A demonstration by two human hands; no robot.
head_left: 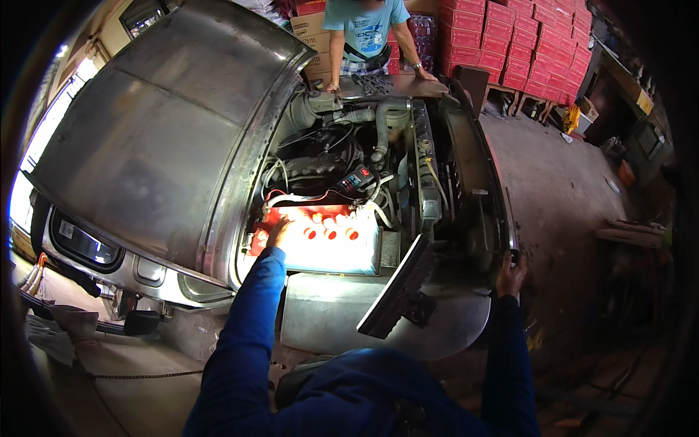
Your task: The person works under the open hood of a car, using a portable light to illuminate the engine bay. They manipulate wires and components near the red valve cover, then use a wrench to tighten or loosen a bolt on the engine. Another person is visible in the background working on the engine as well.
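A large battery (331, 255) sits in the near left of the engine bay, its top washed out by glare, with several round red openings showing. My left hand (279, 233) reaches over the battery's left end; glare hides what its fingertips do. My right hand (512, 277) is closed at the vehicle's front edge, around a small dark round thing that I cannot make out. A handheld meter (356, 179) with a lit red display lies behind the battery, near red and pale cables. A flat work light (395, 288) stands tilted on the near fender, shining onto the battery.
Across the engine bay a person (368, 33) in a light blue shirt leans on the far fender, where dark tools (373, 84) lie. The bare-metal bonnet (167, 124) fills the left. Red cartons (517, 47) are stacked behind, and concrete floor (539, 167) extends right.
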